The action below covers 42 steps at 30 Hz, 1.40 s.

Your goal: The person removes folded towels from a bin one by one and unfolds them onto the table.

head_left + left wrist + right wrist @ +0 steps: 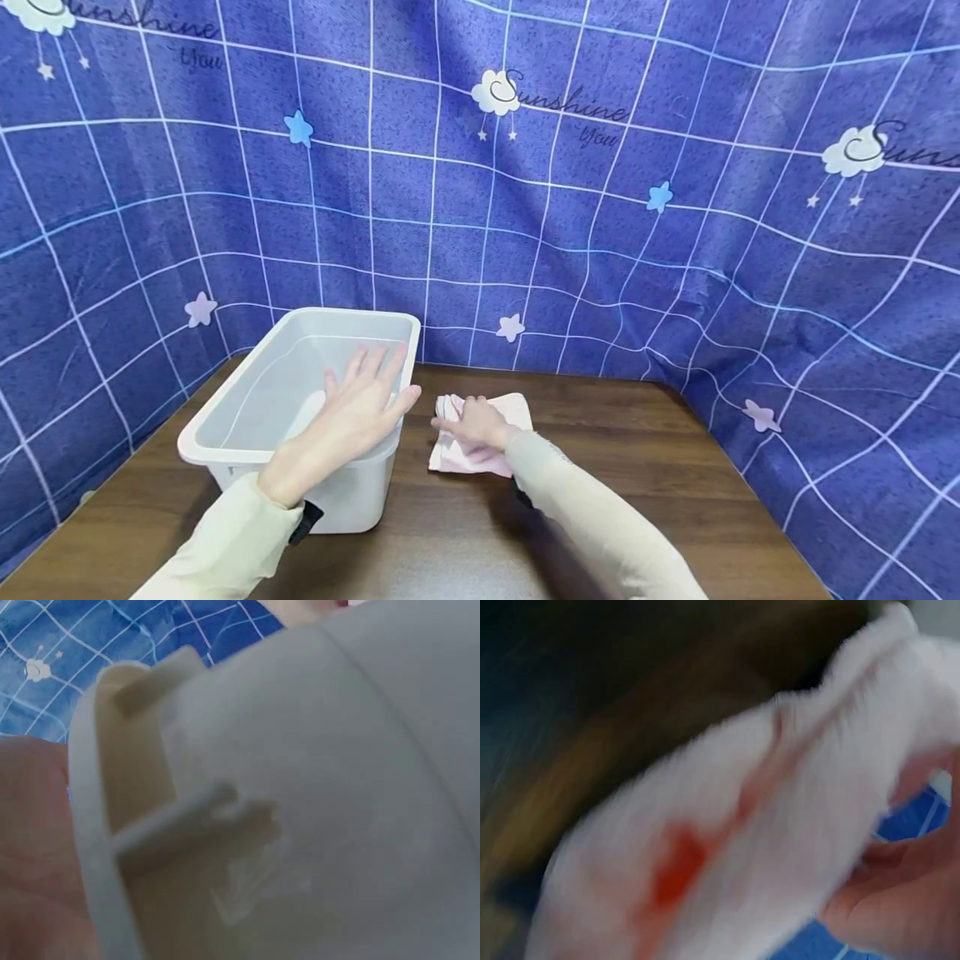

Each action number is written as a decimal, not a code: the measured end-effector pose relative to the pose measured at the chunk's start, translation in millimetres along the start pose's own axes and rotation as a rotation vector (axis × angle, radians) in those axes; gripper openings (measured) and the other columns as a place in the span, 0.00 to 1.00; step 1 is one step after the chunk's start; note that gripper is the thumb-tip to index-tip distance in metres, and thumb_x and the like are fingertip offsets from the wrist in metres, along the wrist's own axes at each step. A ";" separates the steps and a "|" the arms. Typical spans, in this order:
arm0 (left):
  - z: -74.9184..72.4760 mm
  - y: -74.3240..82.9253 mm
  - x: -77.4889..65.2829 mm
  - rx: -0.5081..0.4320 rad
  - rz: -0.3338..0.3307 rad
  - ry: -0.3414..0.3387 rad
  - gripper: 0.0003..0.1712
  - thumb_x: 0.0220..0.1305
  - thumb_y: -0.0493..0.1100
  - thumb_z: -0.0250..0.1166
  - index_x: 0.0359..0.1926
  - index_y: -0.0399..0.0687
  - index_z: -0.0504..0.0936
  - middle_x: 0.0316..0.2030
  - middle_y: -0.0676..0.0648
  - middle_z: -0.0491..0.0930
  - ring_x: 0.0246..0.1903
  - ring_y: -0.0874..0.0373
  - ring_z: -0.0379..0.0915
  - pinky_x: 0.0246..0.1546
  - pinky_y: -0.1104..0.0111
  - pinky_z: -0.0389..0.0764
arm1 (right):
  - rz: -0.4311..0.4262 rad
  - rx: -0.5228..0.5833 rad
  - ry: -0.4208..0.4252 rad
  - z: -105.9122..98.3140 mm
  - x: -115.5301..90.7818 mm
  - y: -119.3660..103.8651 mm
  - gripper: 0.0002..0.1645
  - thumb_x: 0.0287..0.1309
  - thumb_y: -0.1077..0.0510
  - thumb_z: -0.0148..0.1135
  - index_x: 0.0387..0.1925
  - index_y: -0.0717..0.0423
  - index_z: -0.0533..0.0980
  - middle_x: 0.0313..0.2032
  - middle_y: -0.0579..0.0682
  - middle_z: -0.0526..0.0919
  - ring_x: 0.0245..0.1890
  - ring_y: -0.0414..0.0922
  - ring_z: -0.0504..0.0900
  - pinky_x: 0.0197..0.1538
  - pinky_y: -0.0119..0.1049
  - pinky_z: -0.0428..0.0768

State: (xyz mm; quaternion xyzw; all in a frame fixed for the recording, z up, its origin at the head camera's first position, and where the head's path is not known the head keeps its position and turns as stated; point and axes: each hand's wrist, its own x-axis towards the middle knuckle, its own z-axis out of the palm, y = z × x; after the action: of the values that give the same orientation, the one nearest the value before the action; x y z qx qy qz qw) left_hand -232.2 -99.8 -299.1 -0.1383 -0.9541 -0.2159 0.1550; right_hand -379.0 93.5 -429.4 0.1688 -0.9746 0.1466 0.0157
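Observation:
A white plastic bin (240,454) stands on the left part of the table. My left hand (356,408) is over the bin's near right side, its fingers spread and nothing held. In the left wrist view the palm (34,855) shows just past the bin's rim, and the ribbed outer wall (315,750) fills most of the picture. To the right of the bin, my right hand (480,423) grips a small pink towel (516,410). The right wrist view shows the towel (795,825) blurred and bunched, with a red-orange patch on it; the fingers are partly hidden behind it.
The brown wooden table (645,467) extends to the right of the towel. A blue curtain (525,225) with a white grid, clouds and stars hangs along the back and both sides. Inside the bin, a paler area (306,414) shows beside my left wrist.

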 end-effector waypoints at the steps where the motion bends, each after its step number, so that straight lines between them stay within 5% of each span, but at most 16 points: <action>1: 0.8 0.6 0.2 -0.002 -0.004 -0.005 0.37 0.71 0.55 0.49 0.74 0.43 0.54 0.71 0.30 0.54 0.72 0.31 0.41 0.59 0.23 0.40 | 0.020 -0.023 -0.019 4.0 1.5 -2.9 0.38 0.53 0.31 0.61 0.39 0.65 0.77 0.40 0.61 0.80 0.33 0.50 0.79 0.37 0.41 0.81; 8: 3.8 2.1 0.5 0.014 -0.022 -0.016 0.38 0.69 0.53 0.52 0.74 0.44 0.54 0.70 0.30 0.57 0.72 0.31 0.42 0.59 0.24 0.43 | 0.035 -0.031 -0.050 9.6 9.5 -10.6 0.10 0.53 0.55 0.64 0.26 0.58 0.75 0.29 0.55 0.81 0.26 0.46 0.76 0.29 0.36 0.76; 15: 3.6 9.2 1.6 0.047 0.006 -0.019 0.38 0.66 0.49 0.55 0.73 0.42 0.55 0.68 0.29 0.60 0.70 0.30 0.46 0.58 0.24 0.48 | 0.012 0.060 -0.089 1.1 7.3 -5.5 0.18 0.61 0.59 0.55 0.15 0.54 0.68 0.18 0.52 0.78 0.19 0.43 0.75 0.20 0.31 0.71; 23: 10.3 26.5 3.6 0.061 0.030 -0.024 0.39 0.66 0.50 0.56 0.73 0.40 0.57 0.68 0.31 0.61 0.71 0.31 0.48 0.58 0.24 0.50 | -0.002 0.182 0.059 -8.1 5.4 4.5 0.05 0.54 0.65 0.56 0.26 0.63 0.77 0.19 0.50 0.73 0.25 0.46 0.72 0.29 0.36 0.72; 33: 49.0 62.3 5.2 0.085 0.077 -0.028 0.39 0.63 0.50 0.60 0.71 0.40 0.59 0.68 0.32 0.63 0.70 0.33 0.51 0.62 0.30 0.53 | -0.011 0.277 0.226 -45.9 -2.2 23.3 0.04 0.50 0.65 0.57 0.28 0.61 0.78 0.18 0.48 0.73 0.22 0.44 0.72 0.24 0.33 0.69; 42: 92.0 72.6 17.9 0.045 -0.011 -0.148 0.37 0.67 0.47 0.57 0.71 0.37 0.57 0.69 0.29 0.58 0.71 0.31 0.47 0.61 0.29 0.52 | 0.083 0.367 0.282 -83.0 -8.9 49.1 0.12 0.52 0.67 0.58 0.39 0.60 0.82 0.29 0.55 0.84 0.30 0.46 0.77 0.31 0.31 0.76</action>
State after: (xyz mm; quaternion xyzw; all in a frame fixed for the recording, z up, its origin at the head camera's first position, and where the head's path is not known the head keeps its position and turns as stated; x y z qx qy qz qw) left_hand -246.2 8.6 -344.9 -0.1454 -0.9683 -0.1844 0.0858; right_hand -388.6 164.7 -364.4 0.1066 -0.9258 0.3441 0.1148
